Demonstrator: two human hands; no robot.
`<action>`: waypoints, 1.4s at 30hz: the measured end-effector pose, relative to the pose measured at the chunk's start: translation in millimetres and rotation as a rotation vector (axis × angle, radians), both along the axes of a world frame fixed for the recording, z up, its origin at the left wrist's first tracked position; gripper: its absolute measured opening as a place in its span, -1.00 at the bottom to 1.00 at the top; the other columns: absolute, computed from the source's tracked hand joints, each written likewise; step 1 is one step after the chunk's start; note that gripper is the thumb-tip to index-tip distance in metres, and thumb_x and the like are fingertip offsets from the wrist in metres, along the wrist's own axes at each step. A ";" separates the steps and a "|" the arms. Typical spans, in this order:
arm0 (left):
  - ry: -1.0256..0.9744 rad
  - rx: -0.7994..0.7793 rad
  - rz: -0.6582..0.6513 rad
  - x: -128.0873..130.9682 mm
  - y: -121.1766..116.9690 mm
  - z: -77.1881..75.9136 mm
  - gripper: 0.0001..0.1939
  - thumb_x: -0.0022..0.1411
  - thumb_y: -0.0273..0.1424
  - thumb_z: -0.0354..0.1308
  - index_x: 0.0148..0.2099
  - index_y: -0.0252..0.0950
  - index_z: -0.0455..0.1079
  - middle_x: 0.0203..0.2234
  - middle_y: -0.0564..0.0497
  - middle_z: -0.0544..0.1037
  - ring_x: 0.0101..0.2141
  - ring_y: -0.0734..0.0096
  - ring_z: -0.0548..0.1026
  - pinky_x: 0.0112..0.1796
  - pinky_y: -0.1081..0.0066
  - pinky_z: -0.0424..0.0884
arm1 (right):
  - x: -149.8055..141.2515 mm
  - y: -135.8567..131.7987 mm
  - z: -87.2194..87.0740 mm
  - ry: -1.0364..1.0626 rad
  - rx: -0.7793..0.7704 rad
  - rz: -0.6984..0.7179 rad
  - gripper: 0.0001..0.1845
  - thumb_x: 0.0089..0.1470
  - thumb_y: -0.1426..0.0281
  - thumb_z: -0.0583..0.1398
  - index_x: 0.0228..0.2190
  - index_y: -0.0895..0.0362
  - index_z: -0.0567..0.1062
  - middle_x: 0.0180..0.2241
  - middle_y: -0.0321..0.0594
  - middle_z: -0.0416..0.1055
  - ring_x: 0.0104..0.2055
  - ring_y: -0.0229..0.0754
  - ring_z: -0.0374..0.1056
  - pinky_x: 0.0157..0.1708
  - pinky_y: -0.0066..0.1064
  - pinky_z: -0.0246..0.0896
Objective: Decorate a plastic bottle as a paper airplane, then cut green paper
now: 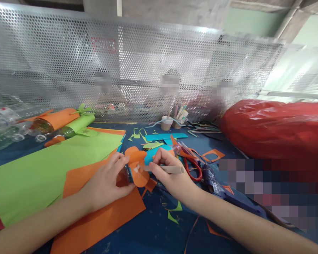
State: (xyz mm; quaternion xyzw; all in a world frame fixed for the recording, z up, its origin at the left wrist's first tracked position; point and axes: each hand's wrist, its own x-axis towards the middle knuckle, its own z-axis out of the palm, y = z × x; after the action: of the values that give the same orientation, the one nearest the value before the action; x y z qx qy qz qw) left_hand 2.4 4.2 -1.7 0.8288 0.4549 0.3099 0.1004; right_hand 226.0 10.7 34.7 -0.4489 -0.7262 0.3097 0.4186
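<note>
My left hand (108,181) is closed around a small clear bottle (127,173) with orange paper pieces (137,169) stuck on it, held over the table's middle. My right hand (169,173) pinches a flat wooden stick (165,169) and presses its tip against the orange paper on the bottle. A blue paper piece (153,155) lies just behind my hands.
Large green paper (42,165) and orange sheets (100,215) lie at the left. Paper-wrapped bottles (60,121) rest at the back left. Red-handled scissors (194,169), a glue gun (219,188), a cup of sticks (166,122) and a red plastic bag (278,128) sit to the right. A perforated metal screen (137,67) closes the back.
</note>
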 end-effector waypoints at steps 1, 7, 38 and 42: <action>0.004 -0.001 -0.001 0.0 0.0 -0.3 -0.60 0.20 -0.24 0.17 0.06 -0.16 0.24 -0.05 -0.09 0.39 -0.18 0.16 0.51 -0.19 0.16 0.54 | 0.0 0.4 -0.3 0.006 0.001 0.006 -0.79 0.11 0.32 0.20 -0.49 0.06 0.28 -0.54 -0.41 0.28 -0.52 -0.31 0.14 -0.52 -0.43 0.00; -0.009 0.022 -0.007 0.2 0.0 0.1 -0.59 0.18 -0.25 0.18 0.06 -0.14 0.23 -0.06 -0.07 0.39 -0.17 0.17 0.51 -0.17 0.16 0.53 | 0.0 1.5 -0.9 0.003 0.002 0.002 -0.79 0.09 0.32 0.21 -0.50 0.06 0.28 -0.55 -0.42 0.26 -0.52 -0.30 0.14 -0.51 -0.42 0.01; -0.014 -0.029 0.019 1.2 -1.6 5.9 -0.62 0.18 -0.23 0.18 0.02 -0.14 0.25 -0.16 -0.01 0.38 -0.20 0.20 0.49 -0.20 0.18 0.52 | 0.3 1.6 -4.1 0.012 0.021 0.020 -0.78 0.12 0.32 0.20 -0.49 0.06 0.29 -0.55 -0.42 0.27 -0.52 -0.31 0.15 -0.50 -0.45 0.06; -0.031 -0.016 0.025 1.3 -2.1 6.6 -0.64 0.16 -0.25 0.19 0.00 -0.14 0.26 -0.16 -0.01 0.40 -0.21 0.22 0.49 -0.20 0.19 0.52 | 0.5 1.5 -4.3 0.024 0.007 0.024 -0.78 0.12 0.34 0.20 -0.49 0.06 0.28 -0.54 -0.44 0.24 -0.52 -0.31 0.13 -0.48 -0.44 0.06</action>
State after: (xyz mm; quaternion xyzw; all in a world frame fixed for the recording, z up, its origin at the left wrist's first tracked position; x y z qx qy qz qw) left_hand 3.8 2.1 4.9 0.8173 0.4661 0.3203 0.1103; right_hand 226.5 12.2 30.4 -0.4350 -0.7276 0.3174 0.4250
